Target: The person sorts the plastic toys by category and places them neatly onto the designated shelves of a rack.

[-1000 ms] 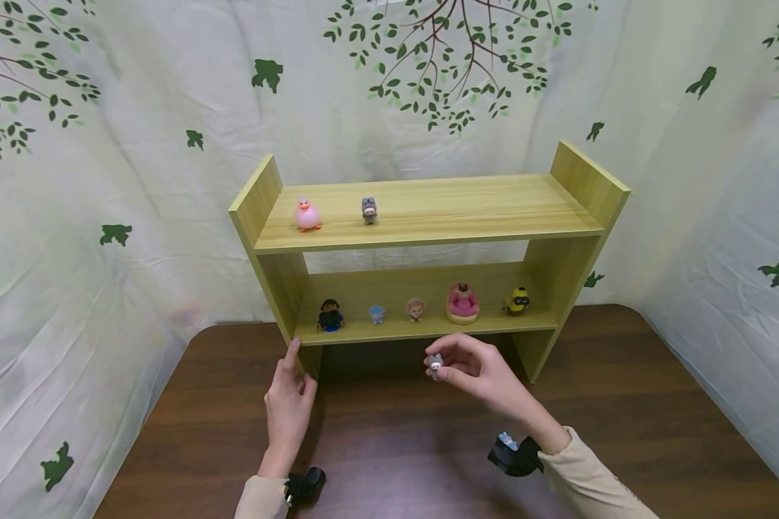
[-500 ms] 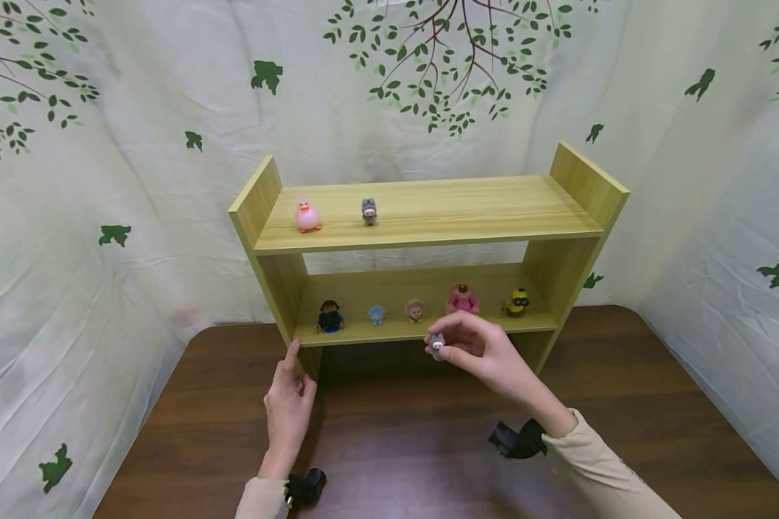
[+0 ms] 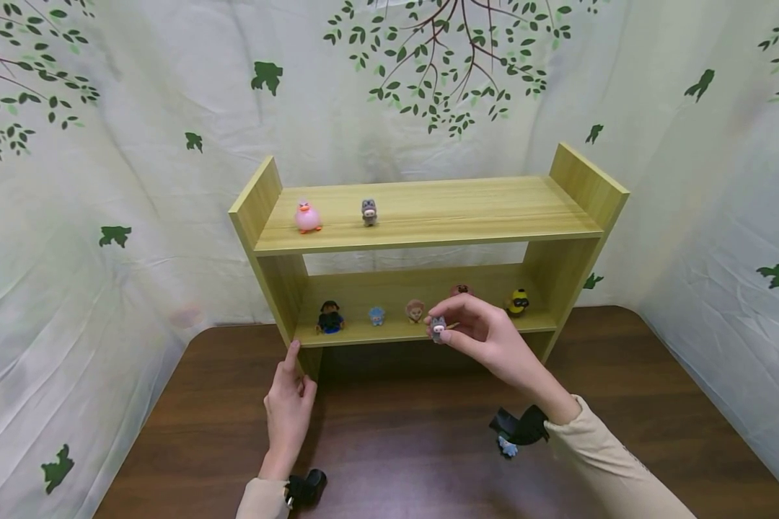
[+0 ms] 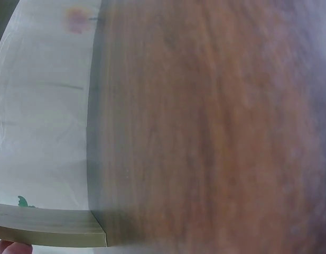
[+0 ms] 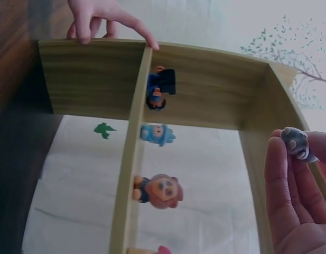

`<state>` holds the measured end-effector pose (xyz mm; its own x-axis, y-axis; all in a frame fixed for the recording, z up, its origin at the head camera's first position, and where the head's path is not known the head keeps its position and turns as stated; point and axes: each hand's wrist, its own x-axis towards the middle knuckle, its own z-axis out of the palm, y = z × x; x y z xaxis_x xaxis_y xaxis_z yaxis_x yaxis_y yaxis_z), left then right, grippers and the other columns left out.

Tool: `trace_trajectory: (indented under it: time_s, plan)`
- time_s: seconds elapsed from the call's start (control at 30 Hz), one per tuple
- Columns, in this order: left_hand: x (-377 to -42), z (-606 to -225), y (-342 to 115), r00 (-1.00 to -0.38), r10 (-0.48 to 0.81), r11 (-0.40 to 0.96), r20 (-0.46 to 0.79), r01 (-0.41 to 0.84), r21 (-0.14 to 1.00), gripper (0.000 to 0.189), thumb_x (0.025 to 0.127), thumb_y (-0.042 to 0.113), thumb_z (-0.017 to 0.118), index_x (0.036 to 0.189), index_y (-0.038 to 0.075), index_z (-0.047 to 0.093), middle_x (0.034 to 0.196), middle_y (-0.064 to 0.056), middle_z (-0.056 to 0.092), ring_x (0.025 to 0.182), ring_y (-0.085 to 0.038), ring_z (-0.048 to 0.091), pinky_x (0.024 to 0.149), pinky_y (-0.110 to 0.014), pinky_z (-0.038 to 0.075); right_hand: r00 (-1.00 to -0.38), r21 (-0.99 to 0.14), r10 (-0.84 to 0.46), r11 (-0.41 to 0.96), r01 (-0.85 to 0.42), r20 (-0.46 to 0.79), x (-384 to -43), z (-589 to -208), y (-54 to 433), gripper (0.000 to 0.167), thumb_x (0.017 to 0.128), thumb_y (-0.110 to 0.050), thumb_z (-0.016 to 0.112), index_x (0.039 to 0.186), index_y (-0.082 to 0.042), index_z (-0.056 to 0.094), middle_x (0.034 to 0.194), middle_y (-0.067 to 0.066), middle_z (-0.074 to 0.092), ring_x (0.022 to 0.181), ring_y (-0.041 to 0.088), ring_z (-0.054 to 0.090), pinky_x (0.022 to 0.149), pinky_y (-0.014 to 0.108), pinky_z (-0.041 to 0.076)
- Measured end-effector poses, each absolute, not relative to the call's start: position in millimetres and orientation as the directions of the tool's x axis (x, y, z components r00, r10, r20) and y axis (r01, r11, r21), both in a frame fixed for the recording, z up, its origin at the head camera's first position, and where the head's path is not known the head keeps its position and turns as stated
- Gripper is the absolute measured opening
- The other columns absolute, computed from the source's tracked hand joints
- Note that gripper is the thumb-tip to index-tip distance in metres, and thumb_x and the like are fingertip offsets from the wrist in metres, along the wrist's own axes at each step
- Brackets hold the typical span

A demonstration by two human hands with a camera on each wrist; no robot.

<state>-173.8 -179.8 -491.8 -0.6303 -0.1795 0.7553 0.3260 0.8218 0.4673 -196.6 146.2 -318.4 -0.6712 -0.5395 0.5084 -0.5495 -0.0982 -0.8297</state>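
My right hand pinches a small grey figurine with a pale face between thumb and fingers, in front of the middle shelf. In the right wrist view the same grey figurine sits at the fingertips. My left hand touches the left side of the wooden shelf unit, its index finger extended to the middle board's front corner. Behind the right hand, a pink bear figure is mostly hidden. A second grey figurine stands on the top board beside a pink duck figure.
Along the middle board stand a dark-haired figure, a light blue figure, a brown lion-like figure and a yellow figure. A blue-white item lies on the brown table, partly covered by the right wrist camera.
My right hand has risen from below the middle board to its front edge, carrying the grey figurine, and now covers most of the pink bear. The left hand has stayed put.
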Motion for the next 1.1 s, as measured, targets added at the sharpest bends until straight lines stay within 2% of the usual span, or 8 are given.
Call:
trace_trajectory:
  time_s: [0.07,0.23,0.3,0.47,0.8,0.97,1.1]
  plan:
    - [-173.5,-491.6,-180.1,-0.630,-0.177,0.822,0.756,0.327,0.465,0.086,0.075,-0.019,0.060,0.147,0.020,0.035,0.079,-0.010,0.044,0.057,-0.013,0.035,0.048,-0.031,0.034,-0.672,-0.831,-0.540,-0.100,-0.548,0.508,-197.6,-315.6,146.1,0.025,0.089,0.006,0.060,0.114,0.000,0.060,0.106,0.020,0.060,0.093,0.029,0.062,0.079,0.037,0.054]
    - [-174.2,-491.3,-180.6,-0.625,-0.171,0.825,0.762,0.332,0.457,0.085,0.075,-0.019,0.059,0.147,0.020,0.034,0.080,-0.010,0.044,0.057,-0.014,0.035,0.049,-0.031,0.034,-0.671,-0.838,-0.545,-0.117,-0.533,0.503,-199.5,-307.9,145.7,0.024,0.089,0.005,0.061,0.112,0.000,0.060,0.107,0.027,0.058,0.094,0.035,0.060,0.080,0.035,0.053]
    - [-174.2,-491.2,-180.7,-0.627,-0.172,0.824,0.760,0.331,0.459,0.086,0.075,-0.018,0.060,0.147,0.020,0.034,0.080,-0.010,0.044,0.057,-0.014,0.035,0.049,-0.031,0.034,-0.667,-0.830,-0.541,-0.111,-0.547,0.512,-200.7,-305.9,145.7,0.024,0.089,0.005,0.061,0.112,0.000,0.060,0.107,0.029,0.058,0.094,0.034,0.060,0.079,0.034,0.053]
    - [-173.9,-491.2,-180.6,-0.629,-0.176,0.820,0.757,0.331,0.466,0.086,0.075,-0.018,0.060,0.147,0.020,0.034,0.080,-0.010,0.044,0.057,-0.014,0.036,0.049,-0.031,0.035,-0.655,-0.796,-0.523,-0.079,-0.601,0.546,-203.7,-301.8,145.3,0.025,0.089,0.007,0.060,0.113,0.000,0.060,0.106,0.022,0.061,0.091,0.026,0.061,0.075,0.032,0.053]
    - [-173.8,-491.3,-180.0,-0.635,-0.179,0.817,0.752,0.330,0.473,0.086,0.075,-0.018,0.060,0.147,0.021,0.034,0.079,-0.011,0.044,0.057,-0.014,0.035,0.049,-0.031,0.035,-0.628,-0.765,-0.488,-0.142,-0.628,0.606,-207.1,-289.2,142.8,0.024,0.088,0.011,0.058,0.111,0.004,0.059,0.106,0.019,0.062,0.091,0.026,0.063,0.077,0.030,0.053]
    - [-173.5,-491.3,-180.1,-0.633,-0.180,0.819,0.753,0.327,0.471,0.086,0.075,-0.019,0.060,0.147,0.021,0.034,0.079,-0.011,0.044,0.057,-0.014,0.035,0.048,-0.031,0.035,-0.622,-0.756,-0.476,-0.159,-0.635,0.622,-209.3,-279.8,142.2,0.023,0.089,0.010,0.058,0.111,0.005,0.058,0.106,0.020,0.063,0.084,0.023,0.061,0.063,0.028,0.051]
    - [-173.8,-490.5,-178.4,-0.630,-0.185,0.815,0.754,0.331,0.476,0.087,0.074,-0.019,0.060,0.147,0.022,0.035,0.080,-0.011,0.045,0.057,-0.013,0.035,0.049,-0.030,0.034,-0.631,-0.760,-0.461,-0.168,-0.628,0.624,-211.0,-272.4,141.8,0.022,0.089,0.009,0.058,0.111,0.004,0.058,0.104,0.021,0.063,0.071,0.020,0.056,0.051,0.028,0.046]
